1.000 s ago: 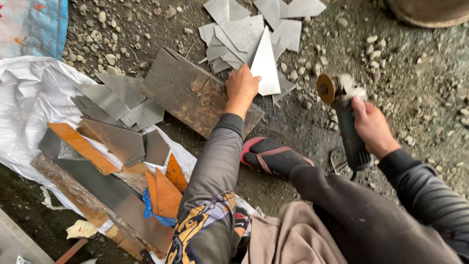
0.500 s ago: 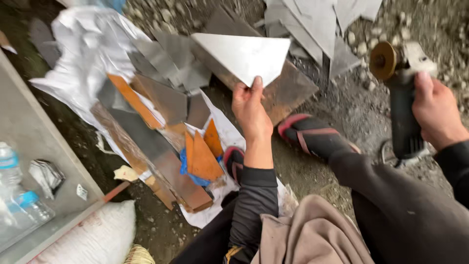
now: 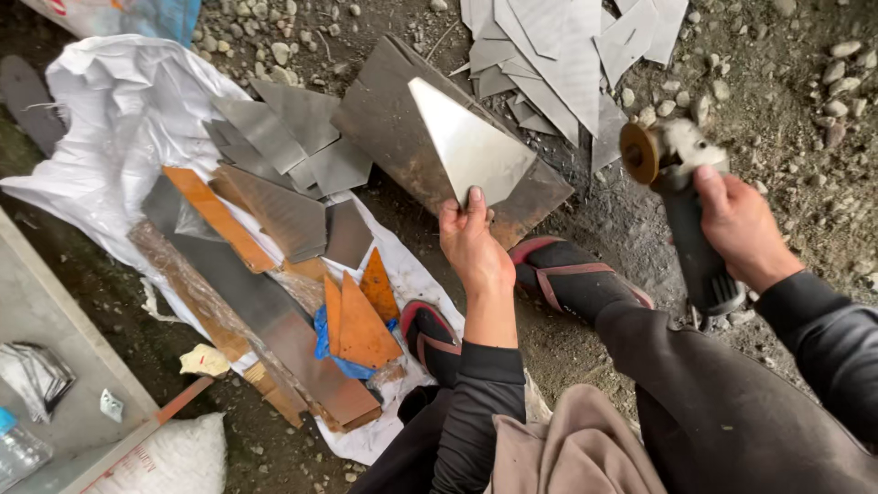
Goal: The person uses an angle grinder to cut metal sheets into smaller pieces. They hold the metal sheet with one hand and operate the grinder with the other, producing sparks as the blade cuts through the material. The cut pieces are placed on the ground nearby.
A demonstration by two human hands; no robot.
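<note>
The left hand [image 3: 473,245] is closed on the lower corner of a bright triangular metal sheet [image 3: 468,146], thumb on the near face, the other fingers hidden behind it. The sheet is held up off the ground, above a large rusty steel plate [image 3: 389,128] lying flat on the gravel; whether its lower corner touches the plate cannot be told. The right hand [image 3: 736,224] is wrapped fully round the dark body of an angle grinder [image 3: 681,206], held off to the right and well apart from the sheet. The grinder's disc [image 3: 638,153] shows edge-on as a brownish round; its state of wear and whether it spins cannot be made out, and the tool's tail end is covered by the hand and the sleeve.

Below the hands, two sandalled feet, one [image 3: 572,274] beside the plate and one [image 3: 430,334] half hidden by the left forearm. A pile of grey offcuts [image 3: 549,46] runs out of the top edge. To the left, more grey and orange-rusted pieces [image 3: 274,192] overlap on a crumpled white sack [image 3: 110,119], so their full shapes are hidden. At the lower left corner a plastic bottle [image 3: 16,448] is cut off by the frame.
</note>
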